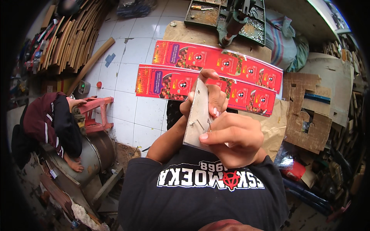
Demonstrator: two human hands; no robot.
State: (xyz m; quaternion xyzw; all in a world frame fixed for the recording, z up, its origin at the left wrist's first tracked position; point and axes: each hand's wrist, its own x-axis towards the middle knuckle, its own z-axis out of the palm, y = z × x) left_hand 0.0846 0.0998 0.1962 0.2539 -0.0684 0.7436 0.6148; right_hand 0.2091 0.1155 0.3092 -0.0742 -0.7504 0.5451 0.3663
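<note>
Close in front of my chest, my left hand [217,101] is closed around a narrow, flat grey-white board [199,104], which is tilted up. Its fingers wrap over the far edge, and part of the hand is hidden behind the board. My right hand [239,136] pinches at the board's near right edge, its thumb pressed along it. Beside the right fingertips, a thin bent metal wire [198,125] stands on the board's face. Whether the right fingers hold a wire piece too is hard to make out. Beyond lie two long red printed strips [243,98] [216,57].
A bench machine [236,25] with trays of small metal bits stands at the far end of the brown-covered table [173,32]. Cut cardboard [306,111] leans right. At left, another person [50,123] sits by a red plastic stool [92,111] and a metal drum [96,154].
</note>
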